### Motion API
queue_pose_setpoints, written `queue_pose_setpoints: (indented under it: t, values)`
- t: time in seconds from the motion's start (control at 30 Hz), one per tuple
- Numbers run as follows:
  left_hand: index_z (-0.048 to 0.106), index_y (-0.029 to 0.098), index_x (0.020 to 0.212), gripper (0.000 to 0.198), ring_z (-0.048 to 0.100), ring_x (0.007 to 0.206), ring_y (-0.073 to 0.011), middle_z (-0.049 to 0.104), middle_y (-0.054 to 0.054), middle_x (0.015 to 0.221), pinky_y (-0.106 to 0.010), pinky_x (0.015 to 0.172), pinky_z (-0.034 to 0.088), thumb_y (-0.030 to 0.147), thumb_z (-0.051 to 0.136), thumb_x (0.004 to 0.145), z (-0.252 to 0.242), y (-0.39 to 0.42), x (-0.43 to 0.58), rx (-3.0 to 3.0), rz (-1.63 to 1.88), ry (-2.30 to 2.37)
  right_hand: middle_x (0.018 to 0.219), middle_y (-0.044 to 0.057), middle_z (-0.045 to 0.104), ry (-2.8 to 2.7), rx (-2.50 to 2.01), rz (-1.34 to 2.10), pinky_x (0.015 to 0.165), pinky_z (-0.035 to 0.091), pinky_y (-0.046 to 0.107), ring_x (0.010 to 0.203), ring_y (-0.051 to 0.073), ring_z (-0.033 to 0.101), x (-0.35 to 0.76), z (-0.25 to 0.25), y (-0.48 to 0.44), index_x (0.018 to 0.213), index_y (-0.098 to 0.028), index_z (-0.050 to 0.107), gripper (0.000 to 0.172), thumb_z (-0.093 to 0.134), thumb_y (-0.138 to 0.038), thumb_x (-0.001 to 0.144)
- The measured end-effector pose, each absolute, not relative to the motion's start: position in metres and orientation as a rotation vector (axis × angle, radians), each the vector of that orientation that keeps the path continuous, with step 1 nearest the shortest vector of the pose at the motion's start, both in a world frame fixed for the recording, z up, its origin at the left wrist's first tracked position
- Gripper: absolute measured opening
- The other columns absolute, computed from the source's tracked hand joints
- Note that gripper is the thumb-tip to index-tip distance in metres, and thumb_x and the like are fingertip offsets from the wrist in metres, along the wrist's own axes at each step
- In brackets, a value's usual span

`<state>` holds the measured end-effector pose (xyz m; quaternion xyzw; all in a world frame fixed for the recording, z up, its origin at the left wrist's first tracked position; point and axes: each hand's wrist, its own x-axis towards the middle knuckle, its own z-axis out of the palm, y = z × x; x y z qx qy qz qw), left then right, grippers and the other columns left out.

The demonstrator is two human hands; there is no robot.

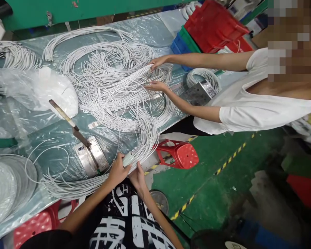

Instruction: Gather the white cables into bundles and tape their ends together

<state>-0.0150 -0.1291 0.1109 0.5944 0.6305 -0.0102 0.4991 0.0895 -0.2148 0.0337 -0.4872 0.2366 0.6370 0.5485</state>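
Observation:
A long bundle of white cables (145,138) bends over the table's near edge in front of me. My left hand (118,170) is closed around a small pale greenish-white piece (128,159), lying against the bundle; its exact kind is unclear. Below the bundle, my right hand (138,176) has its fingers bent around the strands from the near side. The bundle's other end (75,186) trails left along the table edge. Across the table, a co-worker's hands (157,74) handle part of a large coiled heap of white cables (109,79).
A metal block with a long-handled blade (92,155) stands left of my hands. Further left are a wrapped cable spool (5,186) and a plastic bag (38,90). Red crates (212,24) are stacked at the far right. A red stool (186,155) stands beside the table.

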Motion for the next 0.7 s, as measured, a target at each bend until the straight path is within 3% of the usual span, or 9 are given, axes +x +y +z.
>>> queue_pose_setpoints:
  t: [0.2,0.37,0.53,0.63,0.7]
  values:
    - [0.052,0.029,0.111,0.037,0.084,0.118,-0.0393,0.082,-0.01,0.116,-0.055,0.105,0.064,0.034,0.079,0.086,0.115,-0.137,-0.013,1.367,0.052,1.551,0.099,0.003,0.089,0.604,-1.113,1.564,0.112,0.069,0.048,0.118,0.033,0.085,0.087,0.03,-0.21,0.101,-0.028,0.083,0.042,0.1,-0.055,0.074]
    - [0.055,0.028,0.11,0.041,0.084,0.107,-0.0354,0.083,-0.006,0.11,-0.05,0.099,0.063,0.035,0.084,0.082,0.115,-0.131,-0.016,1.291,0.092,1.572,0.1,0.002,0.091,0.64,-1.079,1.537,0.114,0.069,0.045,0.112,0.03,0.085,0.088,0.032,-0.21,0.096,-0.027,0.083,0.039,0.1,-0.056,0.075]
    - [0.055,0.028,0.111,0.041,0.082,0.104,-0.0324,0.081,-0.003,0.106,-0.045,0.095,0.061,0.037,0.084,0.084,0.112,-0.13,-0.019,1.202,0.145,1.65,0.106,0.0,0.093,0.671,-1.049,1.523,0.106,0.07,0.038,0.102,0.026,0.085,0.087,0.035,-0.206,0.101,-0.027,0.086,0.036,0.1,-0.049,0.077]
    - [0.056,0.028,0.113,0.042,0.081,0.096,-0.0292,0.08,-0.003,0.105,-0.041,0.085,0.061,0.041,0.084,0.084,0.104,-0.13,-0.02,1.154,0.167,1.661,0.099,-0.002,0.092,0.68,-1.043,1.525,0.106,0.071,0.039,0.099,0.026,0.085,0.087,0.035,-0.203,0.101,-0.028,0.086,0.032,0.098,-0.048,0.078]
    - [0.056,0.027,0.118,0.044,0.082,0.1,-0.0292,0.08,-0.005,0.113,-0.042,0.089,0.063,0.043,0.082,0.087,0.098,-0.131,-0.02,1.147,0.189,1.682,0.091,-0.003,0.089,0.68,-1.034,1.526,0.105,0.071,0.039,0.094,0.025,0.084,0.087,0.034,-0.201,0.099,-0.029,0.085,0.028,0.098,-0.045,0.078]
